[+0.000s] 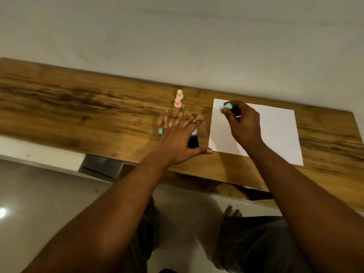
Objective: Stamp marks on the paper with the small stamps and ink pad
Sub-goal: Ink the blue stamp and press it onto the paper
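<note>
A white sheet of paper [275,133] lies on the wooden table [78,115] at the right. My right hand [244,123] pinches a small teal stamp [225,107] over the paper's far left corner. My left hand [177,138] hovers with fingers spread straight over the dark ink pad [193,142], which is mostly hidden beneath it. A pink stamp [177,103] and a cream stamp [179,94] stand upright just beyond my left fingertips. Another teal piece [160,131] peeks out at the left edge of my left hand.
The table's near edge runs diagonally below my wrists, with tiled floor and my legs and a bare foot [233,211] under it. A plain wall stands right behind the table. The wood to the left of the stamps is bare.
</note>
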